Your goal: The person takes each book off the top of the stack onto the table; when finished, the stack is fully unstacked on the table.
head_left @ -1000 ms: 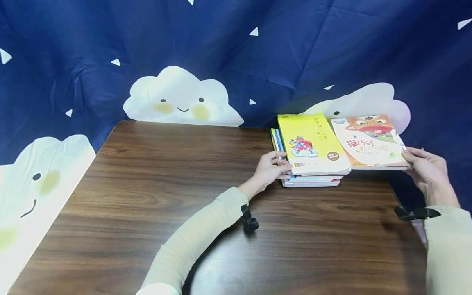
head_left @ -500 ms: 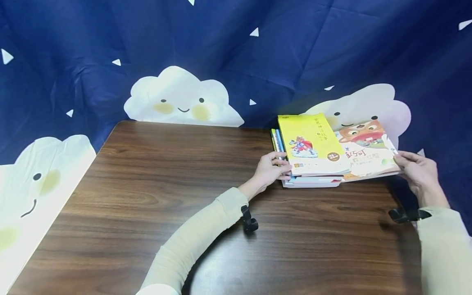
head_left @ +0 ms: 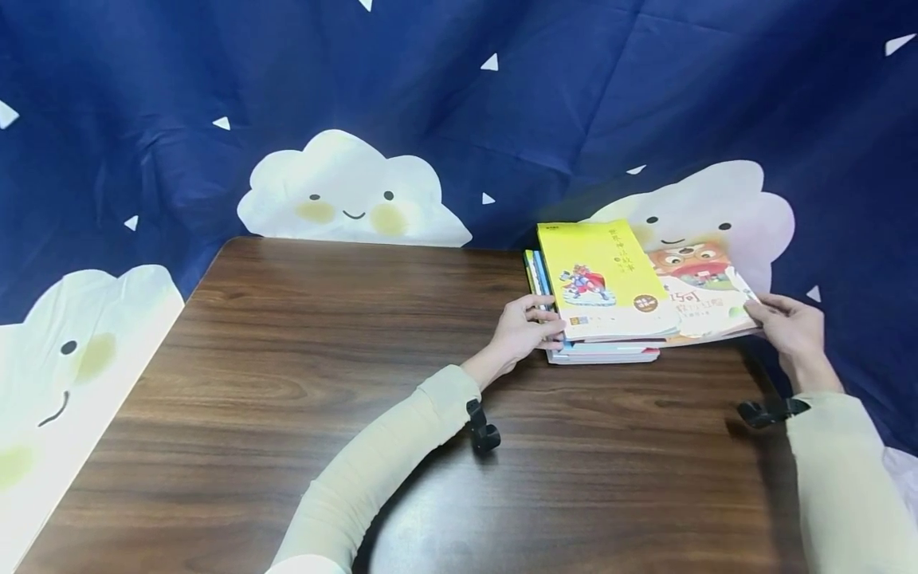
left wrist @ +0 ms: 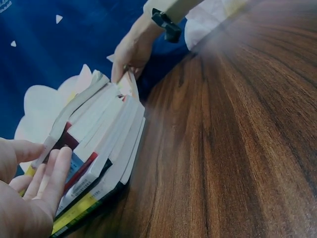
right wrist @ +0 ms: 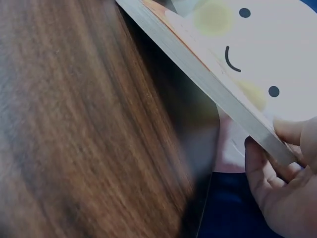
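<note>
A stack of books (left wrist: pixel 106 148) stands at the table's back right, with a yellow book (head_left: pixel 602 271) on top. My left hand (head_left: pixel 525 325) grips the yellow book at its left front corner, thumb above and fingers beneath. In the left wrist view the fingers (left wrist: pixel 52 181) lie along the spines below it. My right hand (head_left: pixel 796 331) pinches the right edge of a white book with an orange cartoon face (head_left: pixel 706 299). Its left part is hidden under the yellow book. The right wrist view shows the white book's page edge (right wrist: pixel 213 94) between thumb and fingers.
The brown wooden table (head_left: pixel 323 359) extends left and in front of the stack; its right edge passes below the white book. A dark blue curtain (head_left: pixel 402 80) with white clouds hangs behind. Each wrist wears a black band (head_left: pixel 482 426).
My right hand has moved left with the white book, which first dipped at the front and slid further under the yellow book. My left hand has kept its place.
</note>
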### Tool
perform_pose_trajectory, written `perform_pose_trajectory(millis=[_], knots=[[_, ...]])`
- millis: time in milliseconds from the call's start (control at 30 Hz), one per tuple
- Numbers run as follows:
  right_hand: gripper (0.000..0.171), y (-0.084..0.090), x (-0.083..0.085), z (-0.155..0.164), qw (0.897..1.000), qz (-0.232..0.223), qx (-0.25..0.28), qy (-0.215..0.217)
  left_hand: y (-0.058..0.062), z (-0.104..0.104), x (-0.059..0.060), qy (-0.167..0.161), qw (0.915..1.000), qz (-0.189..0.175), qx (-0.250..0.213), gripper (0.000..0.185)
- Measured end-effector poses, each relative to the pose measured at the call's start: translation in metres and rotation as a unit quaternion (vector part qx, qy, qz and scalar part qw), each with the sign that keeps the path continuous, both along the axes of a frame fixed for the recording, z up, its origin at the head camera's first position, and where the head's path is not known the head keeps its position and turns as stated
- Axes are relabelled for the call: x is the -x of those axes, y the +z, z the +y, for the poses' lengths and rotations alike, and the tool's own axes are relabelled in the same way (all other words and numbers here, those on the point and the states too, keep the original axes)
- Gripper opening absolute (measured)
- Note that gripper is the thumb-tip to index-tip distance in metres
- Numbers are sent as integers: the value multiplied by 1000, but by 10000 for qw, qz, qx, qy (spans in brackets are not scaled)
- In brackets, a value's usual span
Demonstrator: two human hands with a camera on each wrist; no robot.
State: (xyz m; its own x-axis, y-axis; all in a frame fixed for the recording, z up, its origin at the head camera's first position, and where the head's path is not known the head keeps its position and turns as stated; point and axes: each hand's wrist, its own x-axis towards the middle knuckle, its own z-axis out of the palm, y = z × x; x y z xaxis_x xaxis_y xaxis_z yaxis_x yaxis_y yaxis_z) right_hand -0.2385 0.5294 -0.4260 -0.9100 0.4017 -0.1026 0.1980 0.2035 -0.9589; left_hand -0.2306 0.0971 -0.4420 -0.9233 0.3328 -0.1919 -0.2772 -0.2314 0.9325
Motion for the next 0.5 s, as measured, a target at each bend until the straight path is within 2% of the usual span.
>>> perform_pose_trajectory(millis=[67,100,133,267,333,367,467,500], knots=[[17,3,-3,-2,9981,-80,-609,86,0,0,0,3,10000,20,-7,49],[19,5,-6,-3,9960,-121,-878,132,0,0,0,-5,10000,35,-6,49],[26,8,-8,-4,9919,-204,-1246,138,0,0,0,-17,10000,48,-8,49],[61,20,-18,-13,9599,-555,-2748,15,1,0,-1,-43,10000,63,-13,49],[61,26,-20,-21,9536,-438,-2980,-6,2,-1,-2,-35,10000,39,-21,49],[59,28,-20,-26,9548,-282,-2960,8,3,-1,-2,-32,10000,26,-17,49],[46,34,-16,-42,9682,345,-2454,342,3,-2,-2,-37,10000,21,-5,50],[34,35,-15,-49,9721,509,-2240,477,4,-2,-2,-38,10000,29,1,50]])
